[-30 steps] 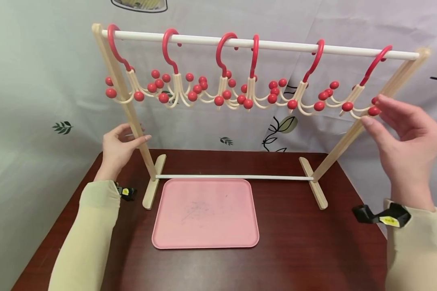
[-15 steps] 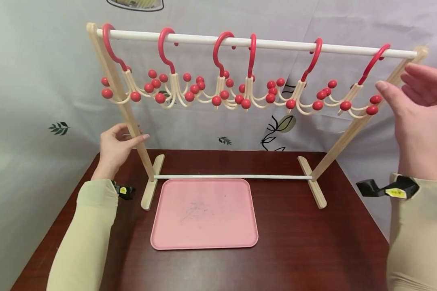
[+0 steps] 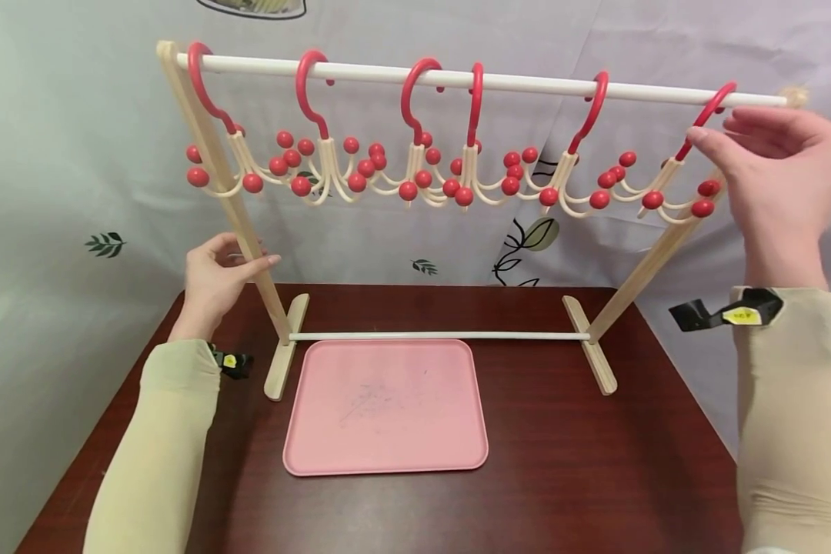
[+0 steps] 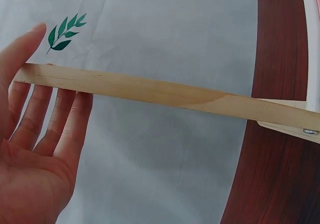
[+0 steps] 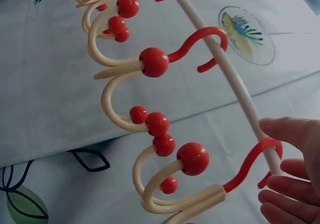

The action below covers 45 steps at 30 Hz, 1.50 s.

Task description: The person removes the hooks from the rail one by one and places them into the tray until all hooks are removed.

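Observation:
A rack with a white top bar (image 3: 512, 80) and wooden posts carries several multi-prong hangers with red hooks and beige arms tipped with red balls. My left hand (image 3: 215, 275) holds the left wooden post (image 3: 231, 208) loosely, thumb in front and fingers behind it. The left wrist view shows those fingers (image 4: 65, 119) against the post's far side. My right hand (image 3: 789, 173) is beside the rightmost hanger (image 3: 667, 178), near its red hook. In the right wrist view, thumb and fingers are spread around the red hook (image 5: 248, 161) and bar without visibly gripping.
A pink tray (image 3: 388, 454) lies on the dark wooden table (image 3: 568, 477) in front of the rack's lower white rod (image 3: 436, 335). Wooden feet (image 3: 599, 362) support the rack at each side. A patterned cloth (image 3: 360, 254) hangs behind.
My right hand has left the rightmost hanger's balls, risen toward the bar, then shifted left toward the red hook. My left hand stays at the post.

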Motion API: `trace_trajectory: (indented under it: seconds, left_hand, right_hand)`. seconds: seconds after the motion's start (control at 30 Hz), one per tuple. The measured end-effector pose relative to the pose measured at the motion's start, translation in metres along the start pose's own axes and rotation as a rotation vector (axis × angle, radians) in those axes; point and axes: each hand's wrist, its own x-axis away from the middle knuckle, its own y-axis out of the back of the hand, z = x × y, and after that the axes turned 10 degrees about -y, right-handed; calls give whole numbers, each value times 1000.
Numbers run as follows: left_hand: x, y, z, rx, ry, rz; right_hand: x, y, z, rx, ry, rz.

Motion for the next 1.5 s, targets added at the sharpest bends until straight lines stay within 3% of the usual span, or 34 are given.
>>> trace_trajectory:
  seconds: [0.23, 0.7, 1.13, 1.37, 1.5]
  left_hand:
    - [2, 2, 1, 15, -5, 21]
    - [3, 7, 6, 55, -18, 0]
    - [2, 5, 8, 46, -13, -16]
    - [2, 4, 7, 63, -26, -32]
    - [3, 4, 6, 73, -29, -33]
  right_hand:
    - [-10, -4, -5, 9, 7, 72]
    - [-1, -8, 3, 53, 47, 28]
    - [-10, -5, 1, -166, 26, 57]
    - [-13, 5, 8, -203, -22, 59]
    - [-9, 10, 15, -149, -41, 27]
